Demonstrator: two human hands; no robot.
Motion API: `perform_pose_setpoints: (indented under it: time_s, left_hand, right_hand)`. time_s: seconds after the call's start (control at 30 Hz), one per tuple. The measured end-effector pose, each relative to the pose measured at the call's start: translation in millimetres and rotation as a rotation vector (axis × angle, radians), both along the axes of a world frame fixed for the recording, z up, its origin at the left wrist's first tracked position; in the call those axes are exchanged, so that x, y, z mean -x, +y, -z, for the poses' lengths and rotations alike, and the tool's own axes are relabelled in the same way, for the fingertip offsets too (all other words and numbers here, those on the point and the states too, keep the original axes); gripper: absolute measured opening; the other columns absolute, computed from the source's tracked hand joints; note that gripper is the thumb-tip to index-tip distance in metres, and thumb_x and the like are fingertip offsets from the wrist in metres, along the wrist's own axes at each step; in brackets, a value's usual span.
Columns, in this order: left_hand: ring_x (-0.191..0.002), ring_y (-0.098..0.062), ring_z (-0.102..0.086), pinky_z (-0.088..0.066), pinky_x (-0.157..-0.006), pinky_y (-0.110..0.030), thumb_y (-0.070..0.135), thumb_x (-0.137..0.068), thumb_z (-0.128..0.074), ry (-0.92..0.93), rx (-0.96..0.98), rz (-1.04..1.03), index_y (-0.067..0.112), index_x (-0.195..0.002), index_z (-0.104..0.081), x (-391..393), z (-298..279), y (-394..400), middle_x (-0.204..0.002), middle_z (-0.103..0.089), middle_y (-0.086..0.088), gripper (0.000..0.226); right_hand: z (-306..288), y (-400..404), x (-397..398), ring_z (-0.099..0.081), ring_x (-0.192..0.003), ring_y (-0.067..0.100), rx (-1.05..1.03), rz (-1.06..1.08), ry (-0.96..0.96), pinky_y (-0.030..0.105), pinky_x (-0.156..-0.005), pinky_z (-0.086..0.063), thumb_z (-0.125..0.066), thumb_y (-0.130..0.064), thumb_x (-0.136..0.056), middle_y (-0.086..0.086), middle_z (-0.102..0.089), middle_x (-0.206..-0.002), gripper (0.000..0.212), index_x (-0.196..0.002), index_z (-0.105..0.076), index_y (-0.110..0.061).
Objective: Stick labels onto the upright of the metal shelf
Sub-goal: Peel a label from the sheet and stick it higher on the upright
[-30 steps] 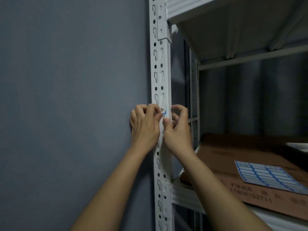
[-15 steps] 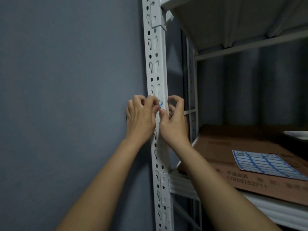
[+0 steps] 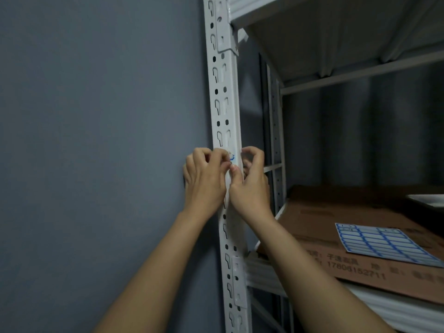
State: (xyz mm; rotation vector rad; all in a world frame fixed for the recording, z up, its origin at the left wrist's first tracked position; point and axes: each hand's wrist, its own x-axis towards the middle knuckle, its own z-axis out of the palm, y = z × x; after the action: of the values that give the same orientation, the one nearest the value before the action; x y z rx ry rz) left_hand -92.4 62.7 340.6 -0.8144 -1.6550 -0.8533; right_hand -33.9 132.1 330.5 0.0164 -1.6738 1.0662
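The white slotted upright point(image 3: 224, 97) of the metal shelf runs from top to bottom in the middle of the head view. A small white label with a blue border point(image 3: 232, 158) lies against its front face at hand height, mostly hidden by fingers. My left hand point(image 3: 204, 179) is on the left side of the upright, its curled fingertips pinching the label. My right hand point(image 3: 251, 186) is on the right side, thumb pressed on the upright just below the label, fingers curled round the post's right edge.
A grey wall point(image 3: 96, 140) fills the left half. On the shelf board at right lies flat brown cardboard point(image 3: 348, 241) with a sheet of blue-bordered labels point(image 3: 382, 243) on top. Another shelf board point(image 3: 336, 27) hangs overhead. A rear upright point(image 3: 276, 131) stands behind.
Both hands stay on the label at the same spot on the upright; only the camera has shifted slightly. Fingers have moved a little over the label.
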Motion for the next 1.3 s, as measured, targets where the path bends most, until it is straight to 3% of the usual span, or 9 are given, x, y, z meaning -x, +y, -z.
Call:
perform_pose_setpoints:
  time_s: [0.17,0.27,0.6,0.77,0.9,1.1,1.3]
  left_hand:
    - [-0.092,-0.02,-0.04,-0.031,-0.079,-0.027,0.023,-0.087,-0.055,0.063,-0.178,0.023,0.016,-0.097,-0.061,-5.8,1.2,4.3,-0.101,-0.048,-0.007,0.014]
    - [-0.092,-0.019,-0.042,-0.037,-0.077,-0.03,0.02,-0.087,-0.059,0.115,-0.207,-0.001,0.015,-0.095,-0.065,-2.9,-6.0,3.6,-0.099,-0.052,-0.007,0.011]
    - [-0.087,-0.021,-0.045,-0.041,-0.072,-0.033,0.03,-0.085,-0.049,0.214,-0.034,-0.045,0.011,-0.084,-0.063,5.1,-17.5,-9.6,-0.091,-0.057,-0.006,0.023]
    - [-0.085,-0.018,-0.04,-0.038,-0.064,-0.031,0.023,-0.082,-0.05,0.398,0.063,-0.218,0.009,-0.076,-0.062,6.4,-27.9,-10.6,-0.086,-0.059,-0.007,0.02]
    - [-0.087,-0.019,-0.04,-0.031,-0.068,-0.03,0.019,-0.082,-0.053,0.493,0.068,-0.263,0.007,-0.076,-0.064,8.0,-28.9,-9.8,-0.086,-0.061,-0.008,0.017]
    - [-0.086,-0.016,-0.042,-0.036,-0.066,-0.028,0.022,-0.083,-0.052,0.452,0.067,-0.121,0.008,-0.078,-0.065,5.7,-28.9,-14.2,-0.087,-0.06,-0.006,0.02]
    - [-0.083,-0.017,-0.038,-0.04,-0.058,-0.029,0.024,-0.076,-0.044,0.458,0.156,-0.201,0.008,-0.072,-0.061,8.4,-38.6,-11.0,-0.08,-0.058,-0.007,0.023]
  right_hand:
    - [0.0,3.2,-1.6,-0.061,-0.109,0.021,-0.019,-0.01,-0.012,0.049,-0.091,-0.05,-0.052,-0.019,-0.095,-0.005,-0.06,-0.124,0.033,-0.116,-0.034,-0.037]
    - [0.5,4.2,-3.1,-0.059,-0.11,0.019,-0.037,-0.017,-0.024,0.047,-0.093,-0.049,-0.052,-0.017,-0.096,-0.008,-0.058,-0.124,0.032,-0.121,-0.037,-0.031]
    - [0.5,5.2,-4.9,-0.057,-0.115,0.018,-0.05,-0.009,-0.021,0.039,-0.095,-0.046,-0.051,-0.015,-0.096,-0.006,-0.057,-0.127,0.03,-0.124,-0.04,-0.022]
    - [1.3,4.5,-3.9,-0.058,-0.114,0.018,-0.043,-0.001,-0.012,0.039,-0.094,-0.047,-0.052,-0.015,-0.096,-0.006,-0.058,-0.125,0.029,-0.122,-0.041,-0.022]
    - [1.3,3.9,-3.9,-0.059,-0.111,0.018,-0.046,0.006,-0.017,0.04,-0.093,-0.048,-0.052,-0.016,-0.096,-0.007,-0.058,-0.123,0.028,-0.122,-0.041,-0.023]
    - [-0.1,2.6,-6.7,-0.059,-0.109,0.019,-0.055,0.016,-0.035,0.04,-0.091,-0.048,-0.051,-0.016,-0.097,-0.012,-0.055,-0.118,0.028,-0.122,-0.039,-0.023]
    - [0.2,1.6,-4.2,-0.058,-0.115,0.019,-0.036,0.03,-0.04,0.04,-0.094,-0.047,-0.05,-0.016,-0.097,-0.002,-0.059,-0.128,0.027,-0.121,-0.04,-0.022]
